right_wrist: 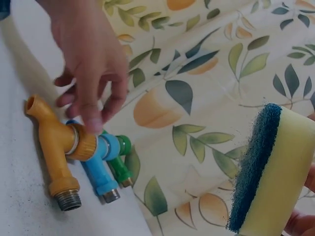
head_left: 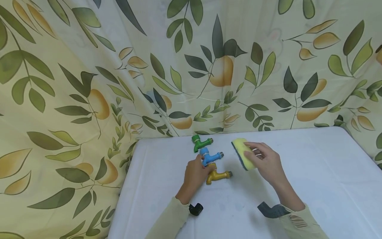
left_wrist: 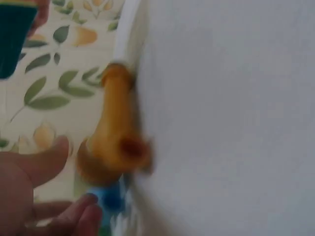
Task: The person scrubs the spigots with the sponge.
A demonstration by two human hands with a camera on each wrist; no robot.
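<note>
My right hand (head_left: 268, 163) pinches a sponge (head_left: 246, 154) between thumb and fingers, above the table. The sponge is yellow with a dark blue-green scouring side (right_wrist: 258, 162). My left hand (head_left: 193, 172) is over the handle end of a yellow tap (head_left: 219, 176), its thumb and fingers spread around that end in the left wrist view. The yellow tap lies on its side with a grey threaded end (right_wrist: 69, 200). Just behind it lie a blue tap (head_left: 212, 156) and, farther back, a green tap (head_left: 203, 143), all three in a slanting row.
The table (head_left: 155, 186) has a white cover. A leaf-and-fruit patterned curtain (head_left: 89, 132) hangs along its back and left sides. Dark straps or mounts sit by my wrists, one black (head_left: 196, 209) at the left and one grey (head_left: 273, 211) at the right.
</note>
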